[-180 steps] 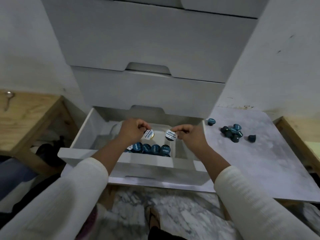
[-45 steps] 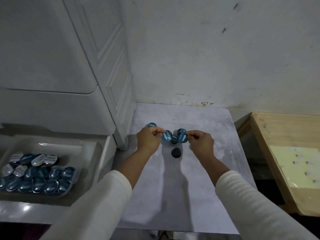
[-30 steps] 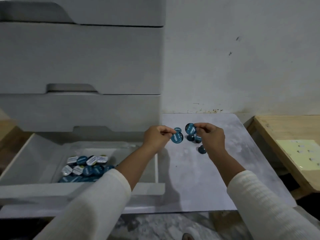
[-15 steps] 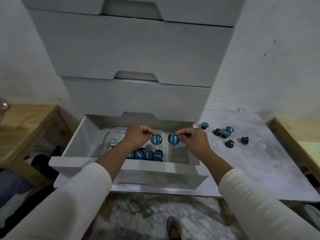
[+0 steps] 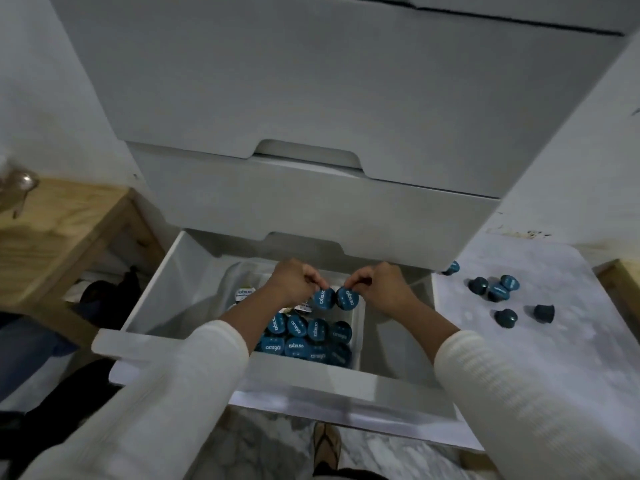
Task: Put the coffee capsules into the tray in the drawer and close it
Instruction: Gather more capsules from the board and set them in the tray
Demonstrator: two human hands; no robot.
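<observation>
So this looks like it's past halfway but not done. The bottom drawer (image 5: 242, 362) is pulled wide open and the clear tray (image 5: 356, 317) inside already holds a good batch of blue capsules (image 5: 311, 336), foil lids up, plus a few white-lidded ones (image 5: 244, 293) further back. The left hand (image 5: 294, 284) is pinched on 1 blue capsule (image 5: 325, 298) and the right hand (image 5: 381, 284) is pinched on another (image 5: 347, 298), both held side by side just above the tray, not yet let go. My guess is they get dropped in next. Still left: about 6 loose capsules (image 5: 495, 292) sitting on the grey marbled surface (image 5: 519, 358) to the right of the drawer, well apart from the tray. After those go in, the drawer still has to be pushed shut.
</observation>
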